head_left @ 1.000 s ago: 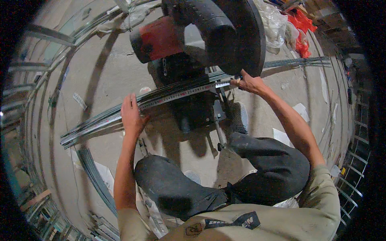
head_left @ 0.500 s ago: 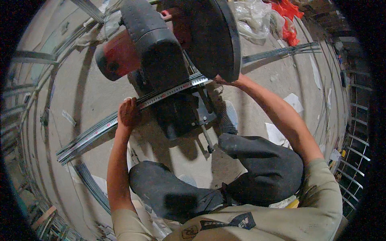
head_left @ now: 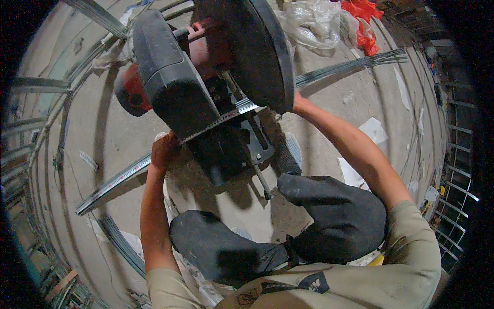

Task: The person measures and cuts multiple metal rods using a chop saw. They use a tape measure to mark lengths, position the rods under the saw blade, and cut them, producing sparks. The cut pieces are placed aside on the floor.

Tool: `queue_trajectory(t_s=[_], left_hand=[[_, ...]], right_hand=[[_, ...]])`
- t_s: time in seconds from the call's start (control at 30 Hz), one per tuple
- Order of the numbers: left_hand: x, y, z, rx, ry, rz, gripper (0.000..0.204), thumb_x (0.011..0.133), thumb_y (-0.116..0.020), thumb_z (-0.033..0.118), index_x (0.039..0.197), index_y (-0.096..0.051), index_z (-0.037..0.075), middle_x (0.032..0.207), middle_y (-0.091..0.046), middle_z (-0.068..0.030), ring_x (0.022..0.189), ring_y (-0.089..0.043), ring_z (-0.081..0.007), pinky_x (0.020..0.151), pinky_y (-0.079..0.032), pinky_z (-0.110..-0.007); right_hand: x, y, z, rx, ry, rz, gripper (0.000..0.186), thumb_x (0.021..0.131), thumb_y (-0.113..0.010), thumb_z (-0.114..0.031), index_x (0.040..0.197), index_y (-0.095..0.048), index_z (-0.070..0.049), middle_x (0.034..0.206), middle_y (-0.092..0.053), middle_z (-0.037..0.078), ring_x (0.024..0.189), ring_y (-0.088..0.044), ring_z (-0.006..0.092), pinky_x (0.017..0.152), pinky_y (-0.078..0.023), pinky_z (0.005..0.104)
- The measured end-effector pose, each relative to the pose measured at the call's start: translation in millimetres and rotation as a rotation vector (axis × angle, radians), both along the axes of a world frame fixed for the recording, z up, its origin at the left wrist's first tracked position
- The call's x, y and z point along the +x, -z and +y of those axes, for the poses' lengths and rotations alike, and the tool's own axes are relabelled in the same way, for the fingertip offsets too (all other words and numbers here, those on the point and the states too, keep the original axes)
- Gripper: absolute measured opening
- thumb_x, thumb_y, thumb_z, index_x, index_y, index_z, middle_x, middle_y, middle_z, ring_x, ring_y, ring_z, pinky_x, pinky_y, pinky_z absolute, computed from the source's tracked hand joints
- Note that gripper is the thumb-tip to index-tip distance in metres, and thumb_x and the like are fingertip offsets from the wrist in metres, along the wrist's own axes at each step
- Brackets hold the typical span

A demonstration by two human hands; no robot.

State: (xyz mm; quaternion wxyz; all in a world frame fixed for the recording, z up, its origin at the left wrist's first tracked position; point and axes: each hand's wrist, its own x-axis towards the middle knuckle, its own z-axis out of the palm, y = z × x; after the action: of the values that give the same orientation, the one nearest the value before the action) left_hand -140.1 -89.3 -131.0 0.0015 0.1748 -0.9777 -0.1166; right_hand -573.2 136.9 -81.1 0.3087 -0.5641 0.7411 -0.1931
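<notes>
A black and red cut-off saw (head_left: 170, 82) fills the upper middle, its broad black guard (head_left: 257, 46) over a long bundle of thin metal profiles (head_left: 350, 67) lying across the saw's black base (head_left: 216, 159). A steel tape measure (head_left: 131, 170) is stretched along the bundle. My left hand (head_left: 164, 147) is closed round the bundle and tape, left of the saw. My right hand (head_left: 301, 104) reaches to the bundle just right of the guard, which hides its fingers. A clamp rod (head_left: 261, 180) juts from the base toward my bent knees.
I sit low on a concrete floor (head_left: 103, 134). Another metal bundle (head_left: 121, 242) lies beside my left arm. Clear plastic (head_left: 314, 26) and red bags (head_left: 363, 36) lie at the back right, white paper (head_left: 371, 129) at right, metal framing (head_left: 458, 206) along both sides.
The saw's head and guard have shifted down and left in the view, covering more of the bundle. My right hand's fingers have become hidden behind the guard; my left hand still grips the bundle.
</notes>
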Motion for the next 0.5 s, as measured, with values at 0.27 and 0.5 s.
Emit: queue_trajectory(t_s=[0.27, 0.5], left_hand=[[11.1, -6.3, 2.2, 0.181, -0.186, -0.173, 0.021, 0.087, -0.062, 0.019, 0.103, -0.053, 0.008, 0.088, -0.07, -0.0204, 0.083, -0.068, -0.0438, 0.066, -0.053, -0.053], [90.2, -32.4, -30.4, 0.158, -0.316, -0.386, 0.025, 0.09, -0.062, 0.018, 0.107, -0.051, 0.004, 0.091, -0.067, -0.0238, 0.088, -0.064, -0.0487, 0.072, -0.05, -0.056]], right_hand=[[7.6, -37.0, -1.3, 0.065, 0.094, 0.199, 0.042, 0.08, -0.068, -0.037, 0.112, -0.07, -0.009, 0.101, -0.072, 0.025, 0.097, -0.069, 0.0441, 0.083, -0.055, 0.0528], [-10.7, -54.5, 0.9, 0.227, 0.147, 0.258, 0.054, 0.076, -0.078, -0.047, 0.112, -0.07, -0.007, 0.101, -0.072, 0.023, 0.096, -0.069, 0.0425, 0.082, -0.054, 0.0502]])
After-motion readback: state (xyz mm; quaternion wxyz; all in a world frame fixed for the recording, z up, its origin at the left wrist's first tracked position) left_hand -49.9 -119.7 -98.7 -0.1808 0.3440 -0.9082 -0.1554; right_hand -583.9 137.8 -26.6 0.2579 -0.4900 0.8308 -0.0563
